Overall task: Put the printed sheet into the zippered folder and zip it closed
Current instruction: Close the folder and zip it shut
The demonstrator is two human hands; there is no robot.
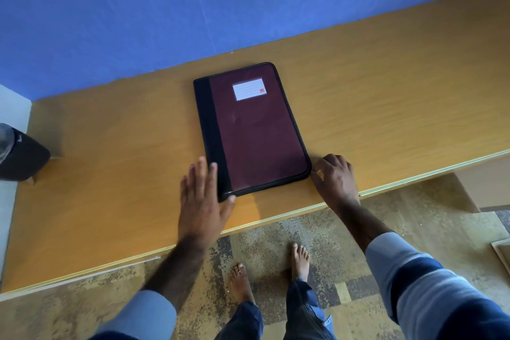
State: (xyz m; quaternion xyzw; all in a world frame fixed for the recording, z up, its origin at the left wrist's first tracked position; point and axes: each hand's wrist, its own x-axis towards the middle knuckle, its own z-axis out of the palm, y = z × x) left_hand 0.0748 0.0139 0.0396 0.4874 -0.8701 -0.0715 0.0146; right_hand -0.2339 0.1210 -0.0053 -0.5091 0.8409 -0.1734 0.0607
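Your left hand (pixel 200 201) flat, fingers spread; your right hand (pixel 335 176) curled, fingertips pinched together.

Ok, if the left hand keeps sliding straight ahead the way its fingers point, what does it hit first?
Probably nothing soon. The left hand lies flat, fingers pointing toward the wall, alongside the black spine of the folder, thumb touching its near corner. Ahead is bare table, then the blue wall. It might graze the spine; depth is unclear.

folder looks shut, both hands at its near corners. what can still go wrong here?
1. The right hand pinches at the near right corner of the zippered folder; the zip's end is hidden, so it may be unfinished.
2. The left hand rests open by the spine corner, barely bracing; a hard pull could slide the folder along the table.
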